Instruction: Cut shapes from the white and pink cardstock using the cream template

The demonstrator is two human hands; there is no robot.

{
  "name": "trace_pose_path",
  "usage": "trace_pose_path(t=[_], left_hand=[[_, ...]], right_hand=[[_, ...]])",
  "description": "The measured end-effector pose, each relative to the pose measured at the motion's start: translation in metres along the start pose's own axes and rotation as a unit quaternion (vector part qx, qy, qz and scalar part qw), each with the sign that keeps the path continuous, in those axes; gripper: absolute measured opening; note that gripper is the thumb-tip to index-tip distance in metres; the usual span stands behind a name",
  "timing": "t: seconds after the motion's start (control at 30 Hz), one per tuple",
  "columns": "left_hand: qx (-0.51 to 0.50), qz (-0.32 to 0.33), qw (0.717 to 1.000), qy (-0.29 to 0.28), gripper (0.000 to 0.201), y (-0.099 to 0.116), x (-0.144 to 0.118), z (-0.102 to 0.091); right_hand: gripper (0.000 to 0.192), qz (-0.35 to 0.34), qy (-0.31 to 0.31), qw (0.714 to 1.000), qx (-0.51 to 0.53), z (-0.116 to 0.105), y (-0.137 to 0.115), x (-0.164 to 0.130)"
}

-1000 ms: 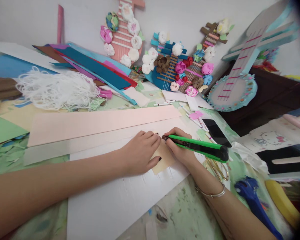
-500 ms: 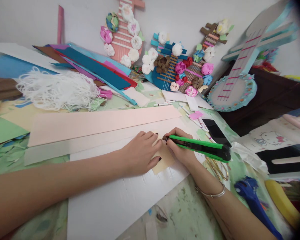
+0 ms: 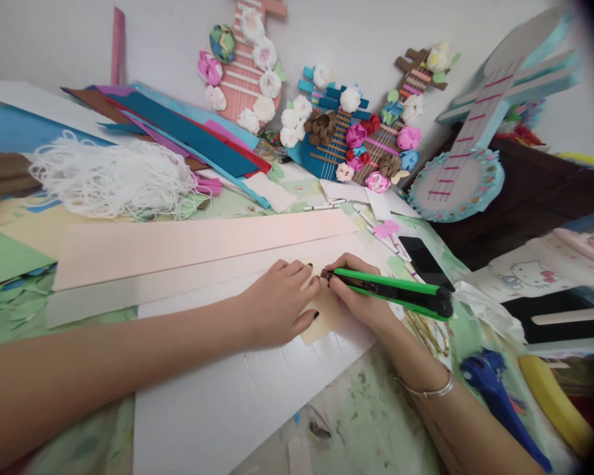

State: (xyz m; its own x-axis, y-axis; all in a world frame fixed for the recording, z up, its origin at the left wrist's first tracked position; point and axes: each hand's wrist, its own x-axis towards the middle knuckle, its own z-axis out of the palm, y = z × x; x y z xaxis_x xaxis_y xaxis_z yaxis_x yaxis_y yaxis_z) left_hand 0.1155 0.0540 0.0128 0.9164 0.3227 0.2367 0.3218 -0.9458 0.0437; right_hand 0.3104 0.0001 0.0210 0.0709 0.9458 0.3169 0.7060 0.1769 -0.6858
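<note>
My right hand [image 3: 359, 293] grips a green and black utility knife [image 3: 396, 289], its front end pointing down and left at a small cream piece of paper [image 3: 321, 323]. Pressed on that paper from the left, my left hand [image 3: 282, 303] lies with its fingers stretched out, the tips close to the knife's front end. The blade itself is too small to make out. Beneath the cream paper is a large white sheet [image 3: 193, 415] with several short slit marks. A long pale pink paper strip [image 3: 193, 251] rests beyond my left forearm.
White string [image 3: 113, 175] is heaped at the left beside stacked coloured paper [image 3: 188, 132]. Paper-flower instruments [image 3: 331, 142] lean at the back wall. A phone [image 3: 426, 262], gold-handled scissors [image 3: 428, 330], a blue glue gun [image 3: 499, 402] and a yellow tape roll [image 3: 554, 402] are on the right.
My right wrist and its bracelet have shifted slightly right and down. The knife's front end and my left hand look nearly unmoved. The view has turned very slightly.
</note>
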Motion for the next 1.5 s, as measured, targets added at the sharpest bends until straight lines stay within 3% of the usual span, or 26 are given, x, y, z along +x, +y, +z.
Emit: trace_pose_path(t=[0.43, 1.5], left_hand=[[0.006, 0.005, 1.000, 0.020, 0.040, 0.000, 0.000, 0.001], [0.021, 0.001, 1.000, 0.003, 0.040, 0.000, -0.001, 0.001]], right_hand=[[0.011, 0.048, 0.009, 0.998, 0.047, 0.002, 0.002, -0.014], [0.010, 0.026, 0.038, 0.999, 0.017, 0.002, -0.008, -0.018]])
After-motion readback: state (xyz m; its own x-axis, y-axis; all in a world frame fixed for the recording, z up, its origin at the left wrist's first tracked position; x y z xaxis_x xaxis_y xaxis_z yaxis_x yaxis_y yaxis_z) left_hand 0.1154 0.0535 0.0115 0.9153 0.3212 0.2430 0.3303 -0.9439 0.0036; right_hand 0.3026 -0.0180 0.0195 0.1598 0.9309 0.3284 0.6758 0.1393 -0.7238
